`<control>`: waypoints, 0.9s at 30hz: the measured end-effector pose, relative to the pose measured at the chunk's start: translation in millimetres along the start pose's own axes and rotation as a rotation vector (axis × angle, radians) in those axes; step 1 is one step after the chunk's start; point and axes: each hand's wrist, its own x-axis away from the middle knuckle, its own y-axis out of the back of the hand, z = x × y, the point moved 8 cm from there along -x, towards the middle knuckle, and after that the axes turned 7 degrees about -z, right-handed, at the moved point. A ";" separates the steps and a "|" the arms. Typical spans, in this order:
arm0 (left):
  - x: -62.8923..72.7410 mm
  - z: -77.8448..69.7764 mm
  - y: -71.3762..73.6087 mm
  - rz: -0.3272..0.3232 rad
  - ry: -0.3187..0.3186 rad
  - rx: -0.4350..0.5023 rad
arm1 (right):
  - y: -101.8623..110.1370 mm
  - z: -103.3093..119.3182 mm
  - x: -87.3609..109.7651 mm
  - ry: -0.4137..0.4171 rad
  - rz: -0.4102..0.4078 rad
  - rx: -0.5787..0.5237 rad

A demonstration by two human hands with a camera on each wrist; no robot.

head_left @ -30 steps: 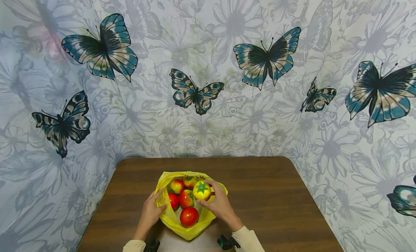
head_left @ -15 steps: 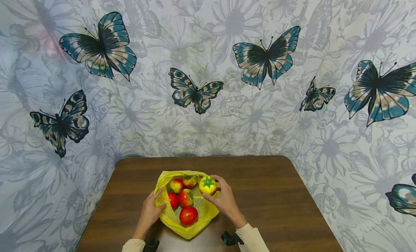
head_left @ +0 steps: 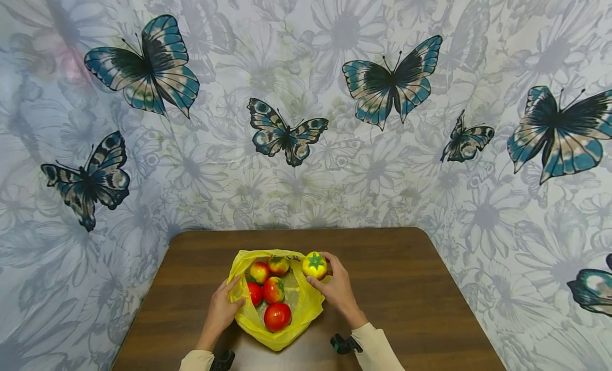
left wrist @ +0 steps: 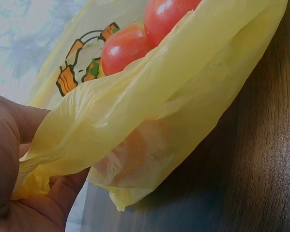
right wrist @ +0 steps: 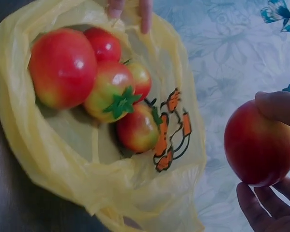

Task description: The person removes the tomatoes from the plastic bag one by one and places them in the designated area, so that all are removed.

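Tomato (head_left: 314, 265), bright yellow around a flat green star at the stalk end, sits in the right hand's (head_left: 339, 286) grip in the head view, with the thumb on its near side and fingers on its far side. It is at the far right edge of the yellow bag (head_left: 306, 315), with the mouth of the bag to its left and towards the person. The right hand is the nearer one; the left hand (head_left: 222, 307) is across the opening, its grip on the left rim. Roundish, the tomato has no strong long axis, and its star faces the camera. Five more tomatoes (head_left: 278, 317), red or red and yellow, lie inside the bag, which rests on the brown surface (head_left: 397, 286).

From the left wrist, the thin film runs between the left thumb and fingers, bunched there. Two red tomatoes show above the fold, near a printed figure (left wrist: 67, 79) in orange and black; the held tomato is out of sight.

From the right wrist, the held tomato turns a glossy, deep red side to the camera, slightly taller than wide, clasped between digits above and below. It is clear of the bag here and appears to be raised off the surface.
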 end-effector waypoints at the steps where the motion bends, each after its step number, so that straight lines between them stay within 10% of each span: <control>1: -0.3 0.0 0.2 -0.001 -0.002 0.000 | 0.2 -1.3 -0.8 -0.003 -0.004 0.001; 27: 0.4 1.1 3.1 0.000 0.005 -0.012 | 16.4 -62.7 -20.3 -0.146 -0.073 0.007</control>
